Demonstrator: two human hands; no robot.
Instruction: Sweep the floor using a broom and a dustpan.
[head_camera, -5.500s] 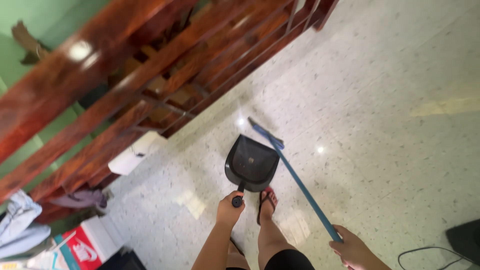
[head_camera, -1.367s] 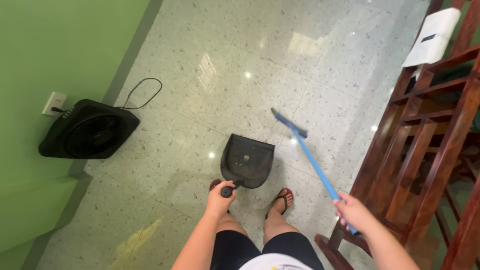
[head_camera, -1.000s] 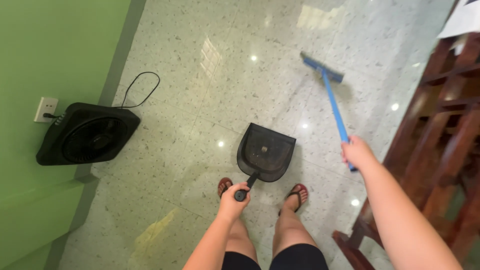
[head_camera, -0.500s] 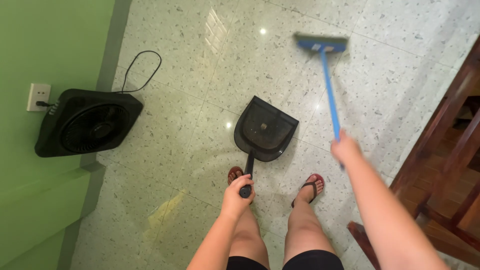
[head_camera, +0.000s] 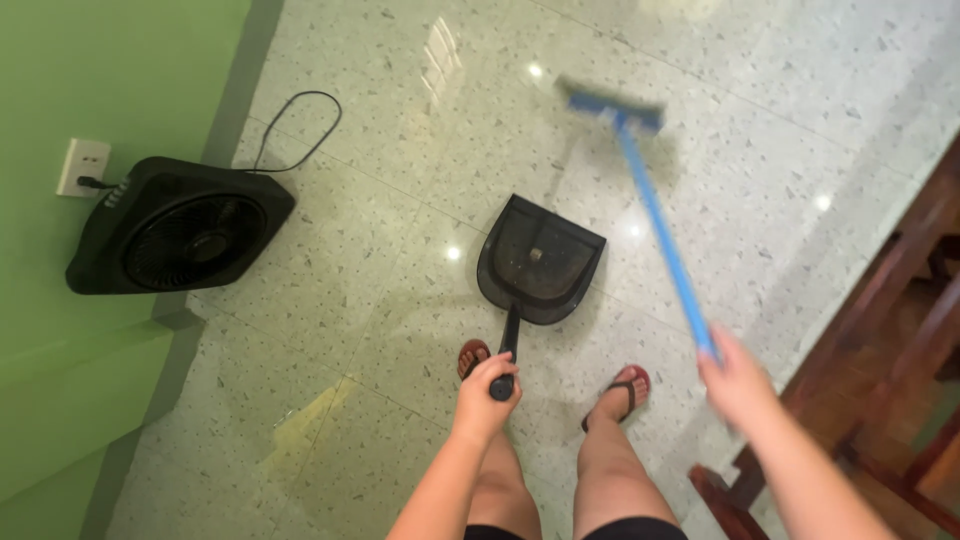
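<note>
Left hand (head_camera: 485, 392) clamped round the end of the black dustpan (head_camera: 541, 260) handle, pan lying flat on the speckled floor (head_camera: 780, 130) just ahead of two feet in red sandals (head_camera: 624, 388). Right hand (head_camera: 738, 378) closed on the lower end of the blue broom (head_camera: 650, 205), blurred, shaft slanting up and left, head near the top of view, beyond the pan and apart from it. Black box fan (head_camera: 180, 226) against the green wall (head_camera: 110, 80), plugged into a white socket (head_camera: 83, 164). Brown wooden furniture (head_camera: 880, 330) at right.
</note>
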